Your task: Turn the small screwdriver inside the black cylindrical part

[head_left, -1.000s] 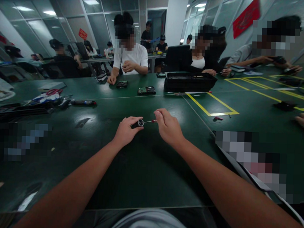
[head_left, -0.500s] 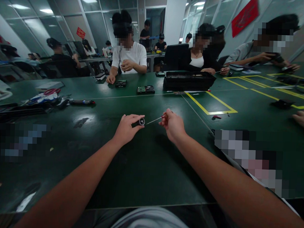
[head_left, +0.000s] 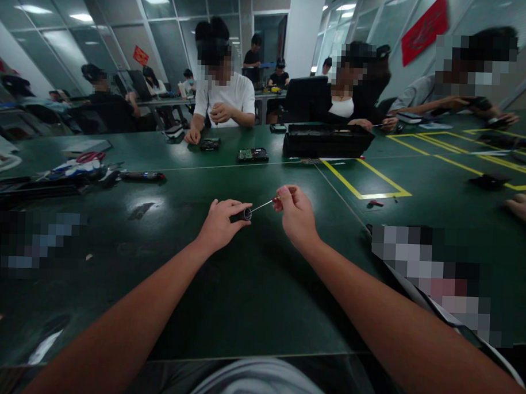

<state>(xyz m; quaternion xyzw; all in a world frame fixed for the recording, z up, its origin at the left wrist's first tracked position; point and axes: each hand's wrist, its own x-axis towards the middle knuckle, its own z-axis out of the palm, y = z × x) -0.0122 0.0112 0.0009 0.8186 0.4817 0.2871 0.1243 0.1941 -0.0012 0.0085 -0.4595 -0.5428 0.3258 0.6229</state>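
My left hand (head_left: 221, 223) is closed around a small black cylindrical part (head_left: 247, 213), thumb and fingers on either side of it. Its round, silver-rimmed end faces right; the rest is hidden in the grip. Between the fingertips of my right hand (head_left: 297, 212) is a thin screwdriver (head_left: 261, 206) with a reddish handle end, its metal shaft slanting down to the left. The shaft's tip meets the round end of the black part; how deep it reaches I cannot tell. Both hands are over the green table (head_left: 259, 300).
Circuit-board devices (head_left: 253, 155) and a long black bin (head_left: 327, 140) stand across the table. A black pen-like tool (head_left: 143, 177) lies left, beside a pile of tools and gloves (head_left: 80, 166). A small red piece (head_left: 375, 204) lies right, near yellow tape (head_left: 386, 195). Co-workers sit opposite.
The screwdriver has moved left, its tip going from just beside the black part to its round end. That round end has turned slightly toward the right.
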